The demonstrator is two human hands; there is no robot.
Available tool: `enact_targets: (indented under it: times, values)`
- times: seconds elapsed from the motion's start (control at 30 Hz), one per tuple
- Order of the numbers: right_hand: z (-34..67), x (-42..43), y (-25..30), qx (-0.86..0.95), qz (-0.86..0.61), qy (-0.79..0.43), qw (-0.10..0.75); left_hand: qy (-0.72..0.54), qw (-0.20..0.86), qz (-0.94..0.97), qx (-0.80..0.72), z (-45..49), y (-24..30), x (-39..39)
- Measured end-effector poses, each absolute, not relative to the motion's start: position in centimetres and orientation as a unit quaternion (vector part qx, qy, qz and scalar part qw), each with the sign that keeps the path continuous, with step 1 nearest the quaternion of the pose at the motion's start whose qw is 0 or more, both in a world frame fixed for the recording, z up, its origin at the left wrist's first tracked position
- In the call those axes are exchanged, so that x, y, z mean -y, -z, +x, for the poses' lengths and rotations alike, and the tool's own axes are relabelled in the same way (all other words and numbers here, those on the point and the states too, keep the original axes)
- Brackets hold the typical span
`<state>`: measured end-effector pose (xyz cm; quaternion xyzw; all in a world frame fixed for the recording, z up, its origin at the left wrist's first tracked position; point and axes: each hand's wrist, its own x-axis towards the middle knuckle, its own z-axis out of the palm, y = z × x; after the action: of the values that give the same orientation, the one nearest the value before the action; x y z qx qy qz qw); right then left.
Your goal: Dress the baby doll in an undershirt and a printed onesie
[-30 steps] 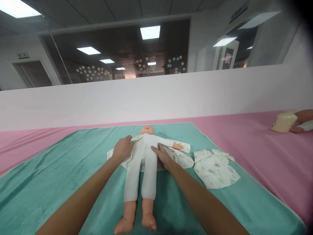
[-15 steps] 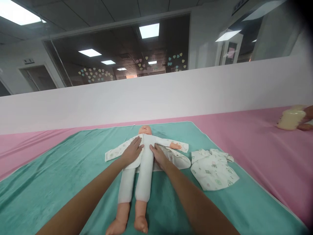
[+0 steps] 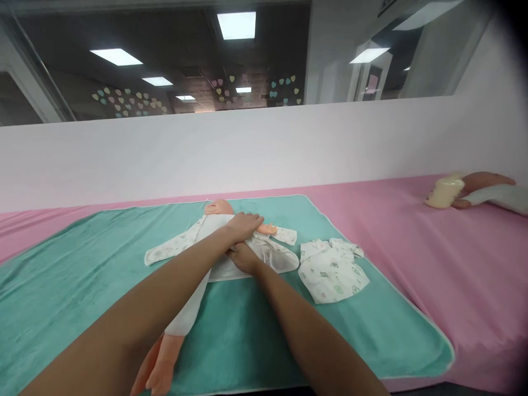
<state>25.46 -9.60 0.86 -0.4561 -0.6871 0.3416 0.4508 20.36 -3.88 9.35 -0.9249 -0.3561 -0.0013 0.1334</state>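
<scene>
A baby doll [image 3: 216, 221] with a white cloth body lies tilted toward its side on a green towel [image 3: 247, 330], head away from me. My left hand [image 3: 245, 224] reaches across its torso, fingers curved over its right-hand side. Below it, my right hand [image 3: 244, 257] is closed against the doll's side, its fingertips partly hidden. Under the doll an opened patterned baby shirt [image 3: 171, 247] is spread, one sleeve stretched to the left. The doll's small hand [image 3: 268, 229] lies by the other sleeve [image 3: 286, 236].
A second patterned baby garment [image 3: 333, 272] lies to the right on the towel. Beyond it, on the pink sheet [image 3: 396, 231], another person's hand [image 3: 487, 180] is at a cream-coloured bottle [image 3: 445, 191]. A low white wall [image 3: 247, 148] runs along the back.
The doll has been turned from its back toward its side. My left hand has crossed over its body to the right, above my right hand. The view has shifted right and down.
</scene>
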Motion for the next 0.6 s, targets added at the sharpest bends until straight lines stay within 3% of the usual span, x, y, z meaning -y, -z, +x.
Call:
enact_targets:
  times: [0.1,0.23,0.4,0.6]
  values:
    - [27.4,9.5,-1.0,0.685,-0.607,-0.162,0.370,-0.015,0.133,-0.928,0.349,20.7,-9.3,3.5]
    - [30.3,8.8,-0.8,0.609,-0.698,-0.098,0.363,-0.002,0.151,-0.930,0.336,19.5,-9.5,3.2]
    - [32.7,8.2,-0.7,0.568,-0.720,-0.104,0.385,0.040,0.169,-0.932,0.319,17.6,-9.9,3.0]
    - [33.8,7.7,-1.6,0.487,-0.690,-0.157,0.513,0.004,0.184,-0.934,0.305,16.2,-10.1,3.3]
